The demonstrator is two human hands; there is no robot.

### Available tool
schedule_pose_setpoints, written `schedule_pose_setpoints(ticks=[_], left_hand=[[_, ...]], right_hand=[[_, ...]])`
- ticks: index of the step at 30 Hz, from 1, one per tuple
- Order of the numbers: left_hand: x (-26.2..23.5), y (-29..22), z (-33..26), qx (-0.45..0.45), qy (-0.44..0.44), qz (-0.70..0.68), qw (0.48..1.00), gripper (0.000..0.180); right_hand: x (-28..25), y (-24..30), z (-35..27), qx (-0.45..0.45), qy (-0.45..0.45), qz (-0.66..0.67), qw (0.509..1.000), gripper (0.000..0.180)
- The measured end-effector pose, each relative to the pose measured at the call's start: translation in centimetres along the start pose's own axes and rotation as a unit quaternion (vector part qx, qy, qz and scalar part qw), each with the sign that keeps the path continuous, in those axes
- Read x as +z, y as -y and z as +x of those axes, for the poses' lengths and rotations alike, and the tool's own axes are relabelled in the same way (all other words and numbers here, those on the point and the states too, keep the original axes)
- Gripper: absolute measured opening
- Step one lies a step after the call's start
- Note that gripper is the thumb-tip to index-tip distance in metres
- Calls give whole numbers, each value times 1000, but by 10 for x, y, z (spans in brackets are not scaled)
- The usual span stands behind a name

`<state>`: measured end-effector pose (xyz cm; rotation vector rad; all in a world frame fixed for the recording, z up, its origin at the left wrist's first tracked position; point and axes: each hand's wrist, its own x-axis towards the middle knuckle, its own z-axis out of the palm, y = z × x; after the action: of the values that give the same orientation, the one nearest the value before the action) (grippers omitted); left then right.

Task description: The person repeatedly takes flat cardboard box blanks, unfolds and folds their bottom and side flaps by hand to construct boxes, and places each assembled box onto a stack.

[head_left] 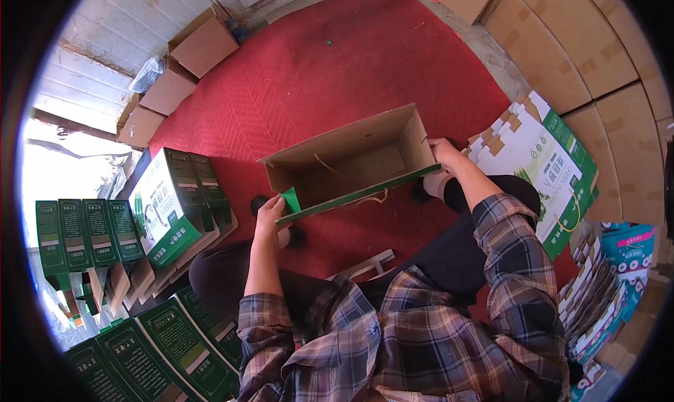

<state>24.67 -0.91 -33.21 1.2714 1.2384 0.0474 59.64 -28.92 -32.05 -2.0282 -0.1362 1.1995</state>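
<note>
Between my hands is a long cardboard gift box (368, 153), its brown inside facing up and its near top edge green. My left hand (270, 214) grips the near left corner, thumb by a small bright green flap (291, 200). At the right end, my right hand (445, 153) has its fingers closed round the corner. One rope handle (326, 165) lies against the far inner wall; another rope handle (372, 198) sticks out on the near side. The underside of the box is hidden.
Green-and-white boxes (165, 209) stand at the left, with more green boxes (186, 339) below them. A stack of flat white-and-green cartons (537, 170) leans at the right, before large brown cartons (537, 37). Open brown boxes (203, 44) line the far left. Red carpet (337, 65) covers the floor.
</note>
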Motion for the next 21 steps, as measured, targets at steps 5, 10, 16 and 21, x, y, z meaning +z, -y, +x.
schedule_pose_setpoints(ticks=[5, 10, 16, 21], left_hand=[[4, -40, -12, 169, -99, -15, 981, 28], [-5, -120, -13, 362, -164, 114, 910, 27], [40, -153, -3, 382, -47, 146, 911, 27], [59, -139, -2, 481, -51, 360, 798, 34]], right_hand=[[-26, -10, 26, -44, -68, -73, 994, 28], [-16, 53, -16, -248, -213, -43, 944, 25], [30, 77, -28, -143, 44, -61, 987, 24], [52, 79, 26, 13, 75, -142, 987, 35]])
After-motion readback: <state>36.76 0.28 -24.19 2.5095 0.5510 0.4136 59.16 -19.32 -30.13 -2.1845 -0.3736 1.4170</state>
